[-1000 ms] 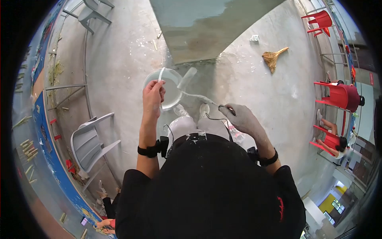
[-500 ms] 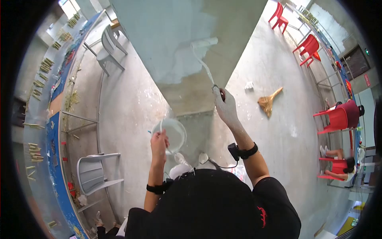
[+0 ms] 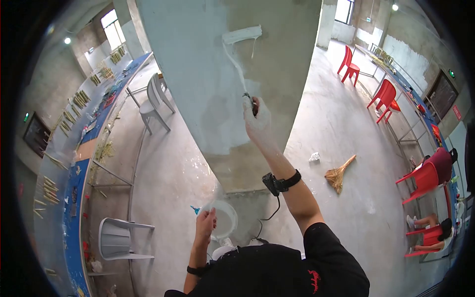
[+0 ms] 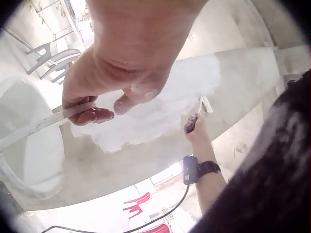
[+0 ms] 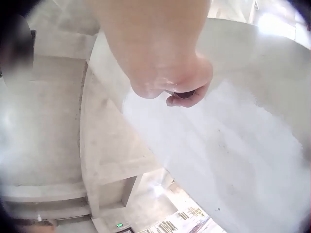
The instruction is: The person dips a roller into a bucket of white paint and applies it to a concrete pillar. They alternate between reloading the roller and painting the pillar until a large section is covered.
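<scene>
My right hand grips the dark handle end of a paint roller, with the arm stretched forward. The white roller sleeve lies against a broad pillar, and a wet streak runs down below its right end. Pale paint covers the pillar's left part, while bare grey-brown shows on the right and near the bottom. Low on the left, my left hand holds the white carrying handle of a paint bucket, its fingers curled round the strip. In the right wrist view the roller is mostly hidden behind my hand.
A straw broom and a crumpled white scrap lie on the floor to the right. Grey chairs stand along the left beside a long blue-topped table. On the right are red chairs, with seated people further down.
My right hand has gone from beside the bucket up to the pillar, bringing the roller from over the bucket onto its face and then higher. My left hand still holds the bucket; the view has tilted up.
</scene>
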A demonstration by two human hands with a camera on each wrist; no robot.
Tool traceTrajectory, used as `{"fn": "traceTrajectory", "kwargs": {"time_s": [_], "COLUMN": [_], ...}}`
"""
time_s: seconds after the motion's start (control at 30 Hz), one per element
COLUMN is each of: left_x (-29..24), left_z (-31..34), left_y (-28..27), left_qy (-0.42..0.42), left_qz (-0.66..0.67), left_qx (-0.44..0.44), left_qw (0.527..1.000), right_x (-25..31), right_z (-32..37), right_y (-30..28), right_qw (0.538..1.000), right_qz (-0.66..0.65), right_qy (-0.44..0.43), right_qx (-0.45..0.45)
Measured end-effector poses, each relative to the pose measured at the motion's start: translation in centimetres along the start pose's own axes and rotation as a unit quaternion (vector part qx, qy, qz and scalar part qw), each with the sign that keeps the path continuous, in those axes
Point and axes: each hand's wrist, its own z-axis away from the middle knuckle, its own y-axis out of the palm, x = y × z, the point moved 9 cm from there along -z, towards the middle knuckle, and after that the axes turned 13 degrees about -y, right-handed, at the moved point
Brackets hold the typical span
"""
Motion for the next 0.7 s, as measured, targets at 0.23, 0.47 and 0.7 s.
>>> {"fn": "traceTrajectory", "kwargs": {"time_s": [0.23,0.47,0.7], "left_x": [0.2,1.0,1.9], "left_z": [-0.1,-0.5,-0.5], "left_y": [-0.1,-0.6,-2.1], "left_qy": [0.001,-0.010,-0.022], "left_qz": [-0.006,-0.022,-0.036], "left_qx": [0.008,0.006,0.001], "left_qw": [1.000,1.000,0.999], "right_x": [-6.6,-12.9,-16.5], "right_z": [3.4,13.7,19.4], "right_y": [2.6,4.3,2.5], "right_qw": [0.998,0.965,0.969], "right_qz": [-0.035,-0.128,-0.089], "right_qy": [0.056,0.223,0.229], "right_qx": [0.015,0.041,0.024]}}
